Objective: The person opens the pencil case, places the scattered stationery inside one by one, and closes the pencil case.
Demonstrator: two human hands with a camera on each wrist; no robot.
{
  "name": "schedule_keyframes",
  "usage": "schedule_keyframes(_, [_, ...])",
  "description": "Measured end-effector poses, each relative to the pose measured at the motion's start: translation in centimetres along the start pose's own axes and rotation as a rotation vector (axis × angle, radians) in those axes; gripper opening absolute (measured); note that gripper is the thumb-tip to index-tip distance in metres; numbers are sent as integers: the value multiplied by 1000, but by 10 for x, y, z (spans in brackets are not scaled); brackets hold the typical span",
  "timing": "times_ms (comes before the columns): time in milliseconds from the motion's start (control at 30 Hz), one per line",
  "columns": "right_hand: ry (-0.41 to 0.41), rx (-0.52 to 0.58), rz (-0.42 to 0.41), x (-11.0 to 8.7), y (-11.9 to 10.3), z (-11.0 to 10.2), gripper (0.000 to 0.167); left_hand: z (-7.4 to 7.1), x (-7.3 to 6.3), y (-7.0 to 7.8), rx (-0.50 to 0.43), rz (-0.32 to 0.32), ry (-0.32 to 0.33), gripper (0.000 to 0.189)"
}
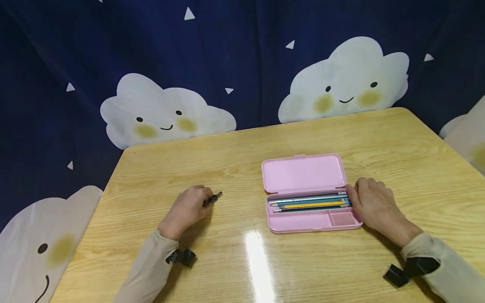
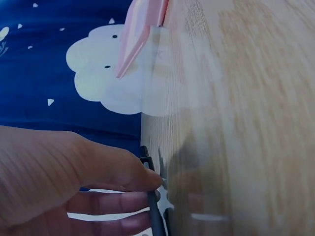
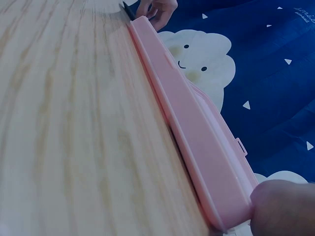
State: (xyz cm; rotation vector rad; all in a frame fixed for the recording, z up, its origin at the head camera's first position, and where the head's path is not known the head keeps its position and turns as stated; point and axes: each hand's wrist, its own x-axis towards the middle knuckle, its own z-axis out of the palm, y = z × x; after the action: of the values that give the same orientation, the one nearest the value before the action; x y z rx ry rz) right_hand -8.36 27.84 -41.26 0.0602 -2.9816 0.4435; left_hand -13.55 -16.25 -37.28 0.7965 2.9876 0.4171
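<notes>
My left hand (image 1: 190, 208) pinches a slim black tool (image 1: 213, 198) with a narrow tip, just over the table left of the pencil case. In the left wrist view the thumb presses the black tool (image 2: 154, 209) against the fingers; its exact kind is unclear. My right hand (image 1: 375, 206) grips the right end of an open pink pencil case (image 1: 299, 223), its thumb at the edge. Several pencils (image 1: 310, 204), one yellow, lie in the case's upper compartment. In the right wrist view, the thumb (image 3: 283, 209) touches the near end of the case (image 3: 197, 132).
The case's lid (image 1: 303, 172) lies folded back behind it. A small square compartment (image 1: 342, 218) sits at its lower right. The wooden table (image 1: 227, 261) reaches back to a dark blue curtain (image 1: 242, 63) with white clouds.
</notes>
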Motion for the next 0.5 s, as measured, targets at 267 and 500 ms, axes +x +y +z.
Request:
schedule_keyframes(267, [25, -14, -24, 1, 2, 0, 34, 5, 1, 1, 3, 64, 113, 15])
schedule_keyframes(500, [44, -5, -31, 0, 2, 1, 33, 6, 4, 11, -67, 136, 123, 15])
